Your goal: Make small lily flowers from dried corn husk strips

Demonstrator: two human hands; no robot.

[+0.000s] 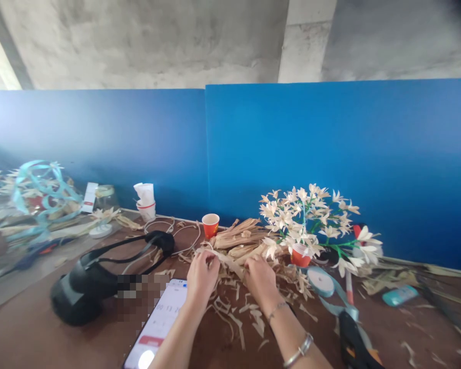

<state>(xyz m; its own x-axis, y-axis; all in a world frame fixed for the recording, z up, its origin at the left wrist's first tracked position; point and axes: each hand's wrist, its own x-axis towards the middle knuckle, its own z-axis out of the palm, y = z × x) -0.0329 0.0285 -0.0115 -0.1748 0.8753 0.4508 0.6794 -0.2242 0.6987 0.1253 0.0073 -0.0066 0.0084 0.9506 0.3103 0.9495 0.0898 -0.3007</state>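
Observation:
Both my hands work at the middle of a brown table. My left hand and my right hand are closed on the two ends of a pale dried husk strip stretched between them. Just beyond them lies a pile of dried corn husks. Husk scraps litter the table under my wrists. A phone with a timer on its screen lies below my left forearm.
A bunch of cream husk flowers stands in a red cup at right. Another red cup sits by the blue partition. A black headset lies at left, a ribbon roll and a glue gun at right.

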